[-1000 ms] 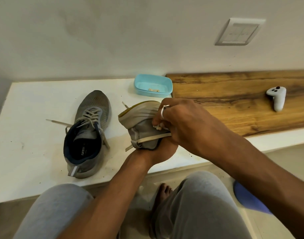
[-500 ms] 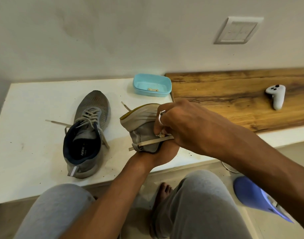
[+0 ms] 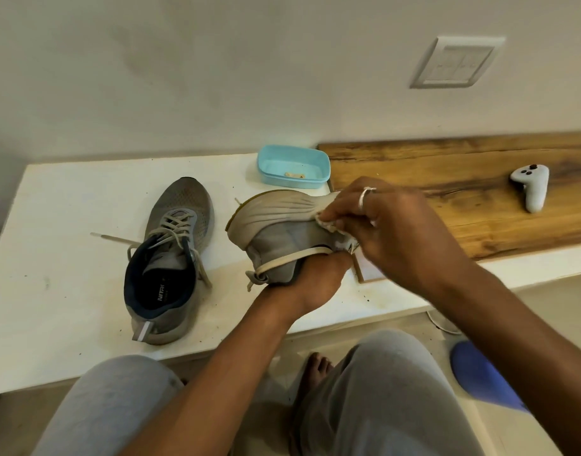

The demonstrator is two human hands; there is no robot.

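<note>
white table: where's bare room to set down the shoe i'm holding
Bare: the table left of the laced sneaker, and the wooden slab between the right hand and the controller. Crowded: the middle, where the left hand grips the held shoe, the right pinches a cloth against it, blue tub behind.

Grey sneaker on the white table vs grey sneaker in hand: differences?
The standing grey mesh sneaker sits upright on the white table, untouched; the held grey sneaker is tipped, pale ribbed sole facing the camera. The left hand grips it and the right hand pinches a small pale wad against it; the standing one shows its dark lining. Both grey, pale laces.
</note>
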